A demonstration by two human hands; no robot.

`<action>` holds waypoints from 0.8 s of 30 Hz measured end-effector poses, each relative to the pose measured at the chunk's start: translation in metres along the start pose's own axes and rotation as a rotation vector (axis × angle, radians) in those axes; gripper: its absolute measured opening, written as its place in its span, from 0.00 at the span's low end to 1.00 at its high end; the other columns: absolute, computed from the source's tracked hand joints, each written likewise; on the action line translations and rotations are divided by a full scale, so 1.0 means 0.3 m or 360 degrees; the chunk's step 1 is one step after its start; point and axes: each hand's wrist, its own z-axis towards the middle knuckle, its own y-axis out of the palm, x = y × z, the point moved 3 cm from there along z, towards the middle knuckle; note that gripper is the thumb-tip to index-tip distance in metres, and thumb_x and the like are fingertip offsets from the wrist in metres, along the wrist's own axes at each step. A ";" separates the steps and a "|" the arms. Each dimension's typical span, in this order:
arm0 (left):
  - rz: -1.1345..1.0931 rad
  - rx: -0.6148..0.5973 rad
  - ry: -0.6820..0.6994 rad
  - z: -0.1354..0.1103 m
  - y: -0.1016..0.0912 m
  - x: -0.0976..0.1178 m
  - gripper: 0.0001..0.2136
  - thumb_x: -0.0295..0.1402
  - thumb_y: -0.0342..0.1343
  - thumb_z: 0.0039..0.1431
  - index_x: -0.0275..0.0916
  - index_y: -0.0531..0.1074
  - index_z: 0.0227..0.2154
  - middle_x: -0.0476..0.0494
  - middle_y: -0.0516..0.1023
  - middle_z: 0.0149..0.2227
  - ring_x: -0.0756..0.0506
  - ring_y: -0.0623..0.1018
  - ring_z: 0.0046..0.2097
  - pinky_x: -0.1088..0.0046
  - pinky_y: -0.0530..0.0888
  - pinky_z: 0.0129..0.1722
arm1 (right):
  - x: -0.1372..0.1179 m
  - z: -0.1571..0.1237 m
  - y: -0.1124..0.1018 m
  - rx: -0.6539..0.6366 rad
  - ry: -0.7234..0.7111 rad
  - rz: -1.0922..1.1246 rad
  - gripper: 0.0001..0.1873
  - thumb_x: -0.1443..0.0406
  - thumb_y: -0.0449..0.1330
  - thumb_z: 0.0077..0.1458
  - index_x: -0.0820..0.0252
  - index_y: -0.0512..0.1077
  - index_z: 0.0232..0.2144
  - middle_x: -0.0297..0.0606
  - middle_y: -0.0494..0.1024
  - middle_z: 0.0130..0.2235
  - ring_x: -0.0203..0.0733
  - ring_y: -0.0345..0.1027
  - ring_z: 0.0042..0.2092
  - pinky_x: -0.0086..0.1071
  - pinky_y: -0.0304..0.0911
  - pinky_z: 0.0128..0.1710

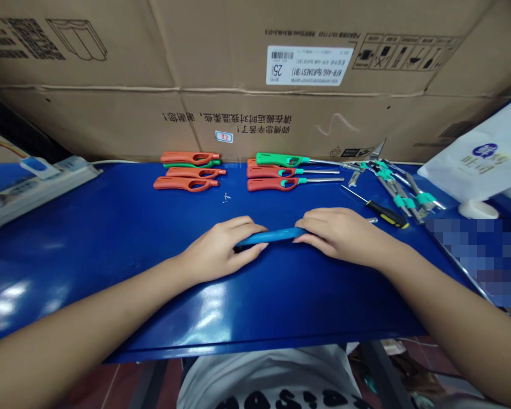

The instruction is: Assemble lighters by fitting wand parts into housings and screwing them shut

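A blue gas lighter point(276, 234) lies lengthwise between my two hands, just above the blue table. My left hand point(223, 250) is closed round its left end, thumb below and fingers on top. My right hand point(340, 233) grips the other end and hides it; a short metal tip point(372, 220) shows past the knuckles. Beyond my hands are red lighters point(266, 184) and a green lighter point(276, 159) with metal tubes. To their left lie orange lighter casings point(181, 183) without tubes. A few small screws point(226, 197) rest on the table between hands and casings.
A black and yellow screwdriver point(385, 213) lies right of my right hand. Behind it are piled metal lighter tubes with teal triggers point(402, 199). A cardboard box point(221, 62) walls the back. A power strip point(46, 184) sits left, a white bag point(472, 153) right.
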 end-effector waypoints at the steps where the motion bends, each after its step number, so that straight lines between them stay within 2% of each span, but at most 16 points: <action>1: 0.0008 0.0006 0.0011 -0.003 0.002 0.000 0.13 0.34 0.55 0.70 0.36 0.74 0.53 0.42 0.78 0.43 0.47 0.78 0.43 0.73 0.75 0.46 | -0.001 0.002 0.003 -0.0012 0.0007 0.0031 0.17 0.57 0.52 0.70 0.63 0.76 0.42 0.43 0.80 0.37 0.45 0.74 0.39 0.35 0.63 0.39; 5: 0.0062 -0.0007 0.0042 -0.013 0.012 -0.008 0.14 0.33 0.53 0.71 0.37 0.73 0.55 0.41 0.78 0.46 0.46 0.79 0.45 0.72 0.75 0.47 | 0.000 0.010 0.012 -0.0082 0.0044 0.0158 0.15 0.56 0.55 0.69 0.60 0.75 0.44 0.40 0.79 0.38 0.42 0.73 0.39 0.33 0.62 0.39; 10: 0.0026 -0.0021 0.0038 -0.015 0.006 -0.002 0.13 0.34 0.54 0.70 0.37 0.74 0.53 0.42 0.78 0.45 0.47 0.79 0.44 0.72 0.75 0.46 | 0.005 0.008 0.008 -0.0206 0.0064 0.0058 0.17 0.55 0.54 0.68 0.59 0.72 0.34 0.36 0.76 0.33 0.41 0.69 0.35 0.33 0.59 0.36; 14: 0.0000 0.0001 0.0011 -0.013 0.002 0.013 0.12 0.35 0.56 0.70 0.37 0.76 0.50 0.43 0.79 0.42 0.47 0.78 0.42 0.73 0.75 0.44 | -0.004 0.006 0.011 -0.0182 -0.0005 -0.0070 0.17 0.58 0.51 0.70 0.60 0.69 0.31 0.37 0.74 0.31 0.41 0.67 0.34 0.33 0.56 0.35; 20: -0.0023 0.0062 -0.0044 -0.013 0.004 0.012 0.10 0.36 0.57 0.68 0.37 0.78 0.46 0.44 0.80 0.39 0.48 0.79 0.39 0.74 0.75 0.41 | 0.000 0.011 0.030 -0.0150 0.0004 -0.0117 0.17 0.59 0.50 0.71 0.61 0.70 0.31 0.38 0.74 0.32 0.41 0.67 0.33 0.33 0.56 0.34; 24: 0.0036 0.0037 0.0004 -0.014 -0.002 0.007 0.11 0.35 0.55 0.70 0.37 0.77 0.49 0.43 0.80 0.41 0.47 0.79 0.41 0.73 0.75 0.43 | 0.006 0.015 0.028 -0.0231 0.0093 0.0005 0.16 0.57 0.51 0.71 0.60 0.71 0.35 0.38 0.76 0.34 0.41 0.68 0.34 0.33 0.57 0.34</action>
